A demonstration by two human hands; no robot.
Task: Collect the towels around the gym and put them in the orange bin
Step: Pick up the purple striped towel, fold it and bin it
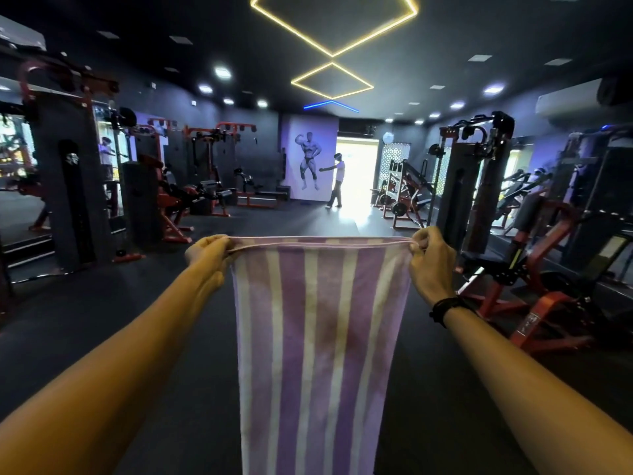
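Purple-and-white striped cloth towel: hangs near, top corners pinched by my left hand and right hand.

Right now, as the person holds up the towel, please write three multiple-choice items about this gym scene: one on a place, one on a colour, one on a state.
1. Where does the other person in a white shirt stand?
A. beside the bright doorway at the far end
B. on a red machine at the left
C. right behind the towel

2. Which colours has the striped cloth towel?
A. orange and black
B. purple and white
C. plain green

3. How is the towel held?
A. it lies folded on the floor
B. one hand lets it hang
C. both hands pinch its top corners

Answers: 1 A, the figure stands at the lit opening by the bodybuilder mural. 2 B, the stripes run down it. 3 C, the left hand and the right hand each have a grip on a corner, and the towel hangs spread between them.
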